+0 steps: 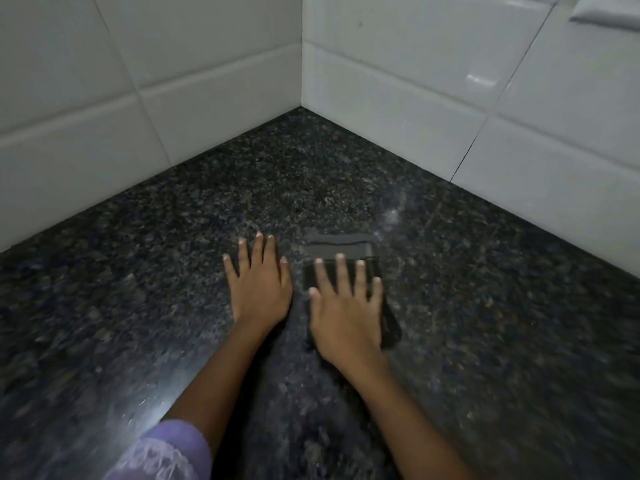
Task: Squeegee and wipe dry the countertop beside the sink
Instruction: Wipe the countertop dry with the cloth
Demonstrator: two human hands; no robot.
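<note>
A dark speckled granite countertop [485, 323] fills the view and runs into a tiled corner. A small black squeegee [341, 252] lies flat on it, its blade edge toward the corner and its handle toward me. My right hand [348, 311] presses down on top of the squeegee with fingers spread, covering most of its body and handle. My left hand [259, 285] rests flat on the bare stone just left of the squeegee, fingers apart, holding nothing. The picture is slightly blurred by motion.
White tiled walls [207, 81] meet at a corner [302, 105] behind the hands. A white wall fitting [602, 12] shows at the top right. A lilac sleeve [166, 452] covers my left upper arm. Faint streaks [394, 216] mark the stone beyond the squeegee.
</note>
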